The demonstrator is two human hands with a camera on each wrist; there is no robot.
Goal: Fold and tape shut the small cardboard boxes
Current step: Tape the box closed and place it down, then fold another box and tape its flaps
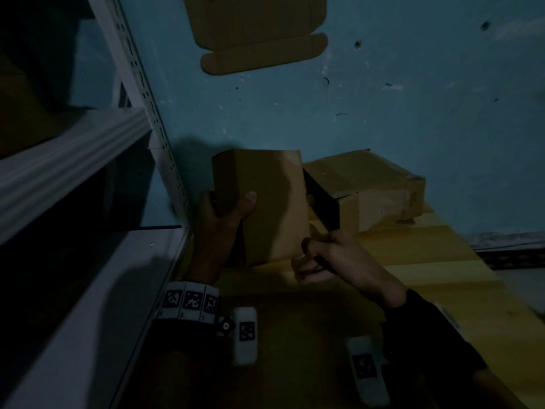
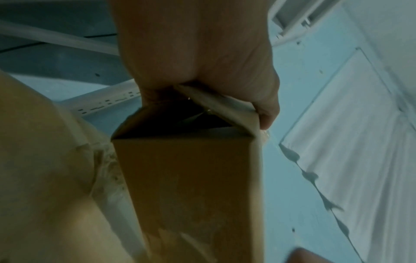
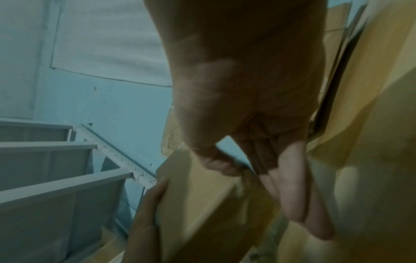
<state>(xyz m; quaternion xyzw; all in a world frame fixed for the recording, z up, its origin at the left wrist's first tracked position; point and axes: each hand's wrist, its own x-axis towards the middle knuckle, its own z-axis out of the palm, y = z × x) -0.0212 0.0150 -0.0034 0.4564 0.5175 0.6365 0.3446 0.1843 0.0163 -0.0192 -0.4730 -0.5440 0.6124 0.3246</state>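
Left hand (image 1: 224, 222) grips the plain brown cardboard box (image 1: 265, 208) at frame centre, fingers wrapped around it; right hand (image 1: 330, 258) pinches its lower corner.

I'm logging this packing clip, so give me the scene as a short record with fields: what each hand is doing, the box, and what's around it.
left hand: grips the left side of the small brown cardboard box, thumb on its front
right hand: pinches the box's lower right corner
box state: held upright off the surface; end flaps look not fully closed in the left wrist view
nearby: larger taped cardboard box behind; flat unfolded cardboard blank on the blue wall; grey metal shelf at left
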